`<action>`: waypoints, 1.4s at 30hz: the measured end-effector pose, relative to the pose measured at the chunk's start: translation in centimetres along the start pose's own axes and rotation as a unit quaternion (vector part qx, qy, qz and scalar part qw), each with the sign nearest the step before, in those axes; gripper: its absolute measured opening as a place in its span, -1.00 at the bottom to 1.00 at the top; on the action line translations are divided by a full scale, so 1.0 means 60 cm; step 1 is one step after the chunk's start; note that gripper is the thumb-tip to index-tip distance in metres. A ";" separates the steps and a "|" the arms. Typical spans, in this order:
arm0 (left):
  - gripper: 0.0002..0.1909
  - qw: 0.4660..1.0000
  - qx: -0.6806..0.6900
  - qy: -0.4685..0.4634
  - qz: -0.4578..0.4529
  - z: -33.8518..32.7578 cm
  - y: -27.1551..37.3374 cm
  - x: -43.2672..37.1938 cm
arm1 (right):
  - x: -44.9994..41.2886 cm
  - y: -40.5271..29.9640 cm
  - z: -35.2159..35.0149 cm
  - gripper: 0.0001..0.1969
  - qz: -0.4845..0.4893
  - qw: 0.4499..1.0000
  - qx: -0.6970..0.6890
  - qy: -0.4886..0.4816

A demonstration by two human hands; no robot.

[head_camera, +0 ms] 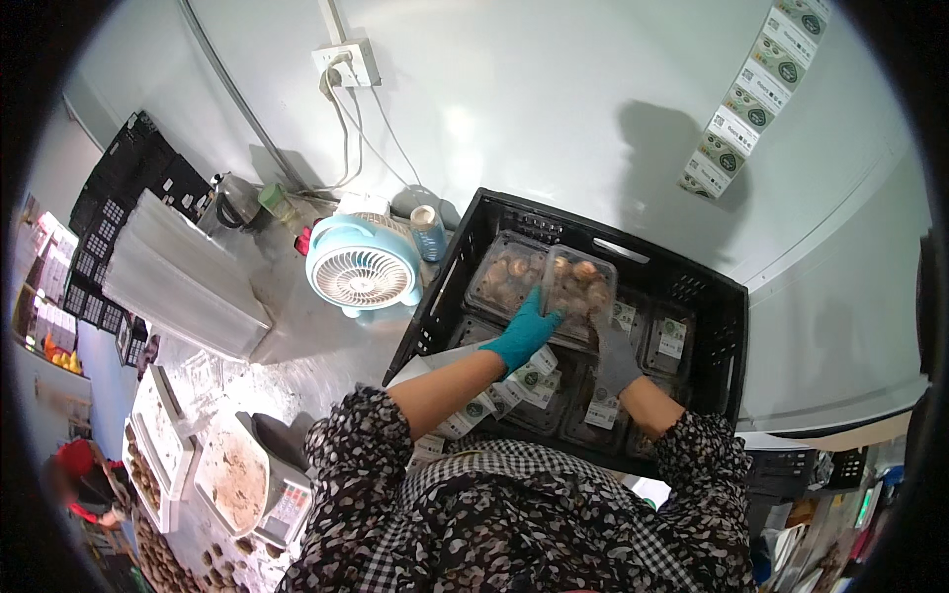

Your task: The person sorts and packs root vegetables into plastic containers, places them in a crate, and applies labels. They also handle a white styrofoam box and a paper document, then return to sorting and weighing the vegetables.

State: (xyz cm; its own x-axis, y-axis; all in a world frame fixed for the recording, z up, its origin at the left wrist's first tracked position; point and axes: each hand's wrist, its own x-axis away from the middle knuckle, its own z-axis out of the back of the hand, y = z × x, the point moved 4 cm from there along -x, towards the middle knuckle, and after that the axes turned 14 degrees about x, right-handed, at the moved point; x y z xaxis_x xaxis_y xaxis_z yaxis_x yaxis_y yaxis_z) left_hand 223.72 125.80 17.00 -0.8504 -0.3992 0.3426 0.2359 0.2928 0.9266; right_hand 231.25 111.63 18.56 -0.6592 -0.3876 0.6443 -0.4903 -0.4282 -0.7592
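My left hand [525, 332], in a teal glove, grips the near left side of a clear plastic clamshell [584, 285]. Round brown produce, apparently mushrooms, fills it. On its right edge is my right hand [617, 354] in a grey glove, fingers partly hidden behind the box. The clamshell sits slightly tilted over the black plastic crate [730, 296], against another filled clamshell [504, 276] on the left. Labelled clamshells [671, 337] lie in the crate at the right and near side. A strip of printed labels [535, 382] hangs below my left forearm.
Left of the crate stand a light-blue fan [363, 274] and a bottle [428, 233]. Farther left are stacked clear plastic lids or trays [185, 282], a kettle [236, 200] and a weighing scale [241, 474]. A label strip [749, 104] hangs on the wall. Another person [81, 482] is at far left.
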 end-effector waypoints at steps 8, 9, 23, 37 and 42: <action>-0.39 0.963 -0.258 -0.059 -0.043 0.005 0.017 0.000 | -0.123 -0.006 0.079 -0.15 0.064 0.869 0.490 -0.015; -0.44 0.961 -0.271 -0.051 -0.019 0.024 0.019 0.005 | -0.131 -0.012 0.080 -0.18 0.060 0.865 0.497 -0.008; -0.17 0.853 -0.513 -0.072 0.068 0.142 0.061 0.144 | -0.182 0.007 0.116 -0.32 0.040 0.920 0.381 -0.083; -0.44 0.993 -0.067 -0.091 0.038 0.117 0.095 0.271 | 0.070 0.070 -0.121 -0.57 -0.096 0.917 0.063 -0.382; -0.48 0.964 0.060 -0.055 -0.254 0.204 0.288 0.433 | 0.151 -0.048 -0.165 -0.71 0.159 0.817 0.025 -0.554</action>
State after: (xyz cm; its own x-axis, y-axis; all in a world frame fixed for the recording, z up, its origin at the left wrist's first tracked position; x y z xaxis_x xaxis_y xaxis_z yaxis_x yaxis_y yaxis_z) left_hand 199.95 131.13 40.05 -0.8881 -0.4252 -0.1747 -0.2739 0.1844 0.9439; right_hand 221.03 117.44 25.68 0.1863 -0.9746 0.1242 -0.3530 -0.1844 -0.9172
